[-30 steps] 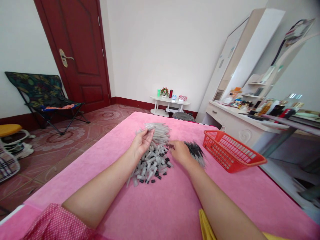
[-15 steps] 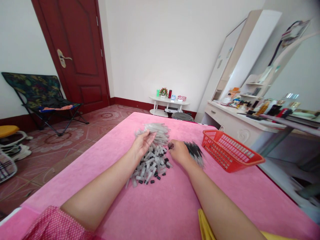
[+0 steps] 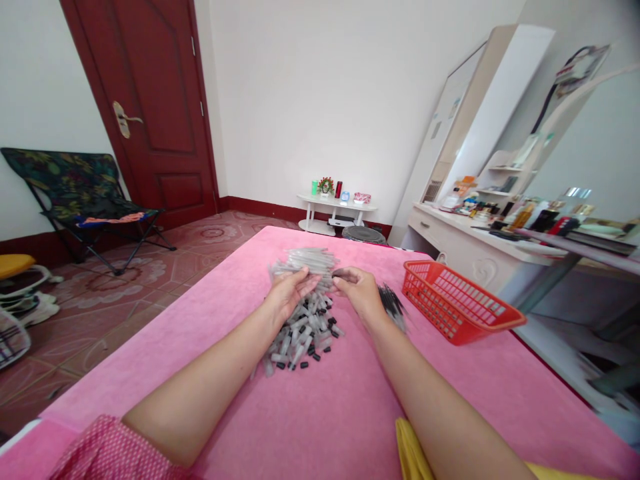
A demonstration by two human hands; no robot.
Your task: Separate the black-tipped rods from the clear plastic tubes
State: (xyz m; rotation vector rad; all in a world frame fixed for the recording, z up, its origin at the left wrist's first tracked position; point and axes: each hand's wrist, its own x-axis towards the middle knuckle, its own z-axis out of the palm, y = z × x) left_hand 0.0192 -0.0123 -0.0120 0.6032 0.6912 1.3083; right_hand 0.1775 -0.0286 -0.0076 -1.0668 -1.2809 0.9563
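Note:
My left hand [image 3: 289, 295] is closed in a loose pinch, with a thin clear plastic tube between thumb and fingers. My right hand [image 3: 361, 291] faces it, fingertips pinched on a small black plug close to the tube's end; whether they touch I cannot tell. Beyond my left hand lies a heap of clear tubes [image 3: 311, 256]. Below the hands is a pile of short translucent caps [image 3: 299, 337] mixed with small black plugs [image 3: 304, 365]. A bundle of dark-ended thin sticks [image 3: 393, 308] rests to the right of my right hand, partly behind my wrist.
A red plastic basket [image 3: 457, 303] stands at the right of the pink-covered table [image 3: 295, 433]. Yellow cloth [image 3: 414, 453] shows by my right forearm. Past the table are a low white stand [image 3: 313, 212], a dressing table [image 3: 445, 230] and a folding chair [image 3: 95, 193].
My right hand has risen slightly, uncovering less of its closed fist and more of the pinching fingertips, which are nearer my left hand. My left hand has shifted slightly down and right.

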